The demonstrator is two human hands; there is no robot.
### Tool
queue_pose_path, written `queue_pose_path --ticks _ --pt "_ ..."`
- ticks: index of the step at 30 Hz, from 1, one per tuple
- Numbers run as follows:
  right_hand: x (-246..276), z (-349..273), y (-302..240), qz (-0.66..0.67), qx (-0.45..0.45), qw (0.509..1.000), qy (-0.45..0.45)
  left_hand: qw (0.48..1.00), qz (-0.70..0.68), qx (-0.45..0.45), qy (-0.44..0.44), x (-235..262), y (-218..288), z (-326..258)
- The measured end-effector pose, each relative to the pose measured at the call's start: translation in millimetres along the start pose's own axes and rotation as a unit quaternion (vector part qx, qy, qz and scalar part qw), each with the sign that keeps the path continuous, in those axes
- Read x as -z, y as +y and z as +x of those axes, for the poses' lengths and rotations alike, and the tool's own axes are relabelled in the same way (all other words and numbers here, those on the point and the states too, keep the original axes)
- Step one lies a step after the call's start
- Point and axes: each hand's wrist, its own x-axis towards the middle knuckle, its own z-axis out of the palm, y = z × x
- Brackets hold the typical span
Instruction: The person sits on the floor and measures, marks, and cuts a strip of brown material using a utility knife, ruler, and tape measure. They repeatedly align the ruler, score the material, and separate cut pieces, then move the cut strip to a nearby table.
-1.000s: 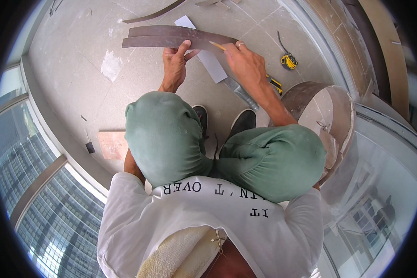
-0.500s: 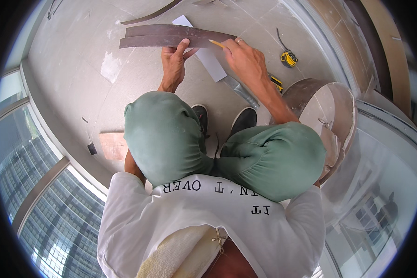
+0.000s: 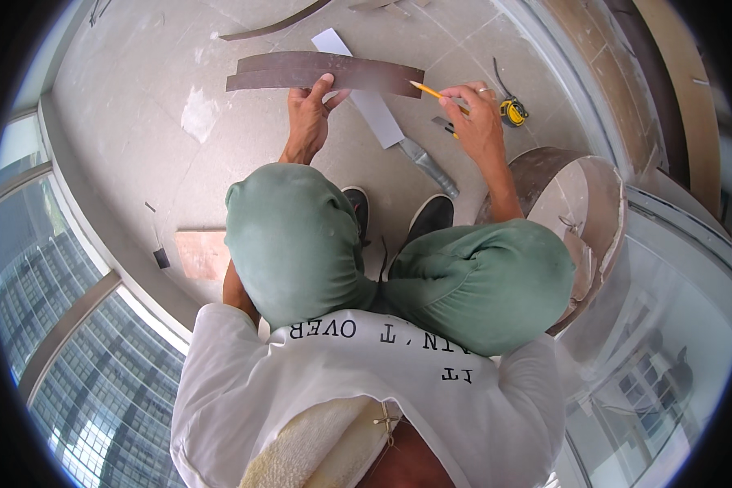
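Observation:
My left hand (image 3: 310, 120) is closed on two brown strips (image 3: 301, 75) that overlap lengthwise, its thumb on top and fingers beneath. The strips lie crosswise above the floor, their right end squared off. In my right hand (image 3: 478, 122) is a yellow pencil (image 3: 437, 92), its tip touching or just over that right end; I cannot tell which. Under the strips, a long white flat piece (image 3: 374, 115) slants across the floor, meeting a grey handle-like part (image 3: 428, 167). A utility knife (image 3: 445, 126) lies on the floor, partly hidden behind my right hand.
A yellow and black tape measure (image 3: 512, 111) lies right of my hand. A large round tub (image 3: 606, 183) stands beside my right knee. Another brown strip (image 3: 281, 24) lies at the far side. A pinkish board (image 3: 201, 254) rests at left, near the windows (image 3: 98, 366).
The strips and my left hand have shifted a little to the right. My right hand has drawn back rightward with the pencil, uncovering the strips' right end and the knife blade.

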Motion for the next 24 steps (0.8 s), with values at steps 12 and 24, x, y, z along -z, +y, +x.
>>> queue_pose_path --ticks 12,24 --pt "120.5 3.1 -50.5 0.5 -0.072 0.859 0.084 0.995 -0.063 0.06 -0.052 12.6 -5.4 2.7" --pt "238.8 -42.3 -174.9 0.363 0.402 0.836 0.088 0.995 -0.074 0.067 -0.018 15.8 4.9 -3.6"
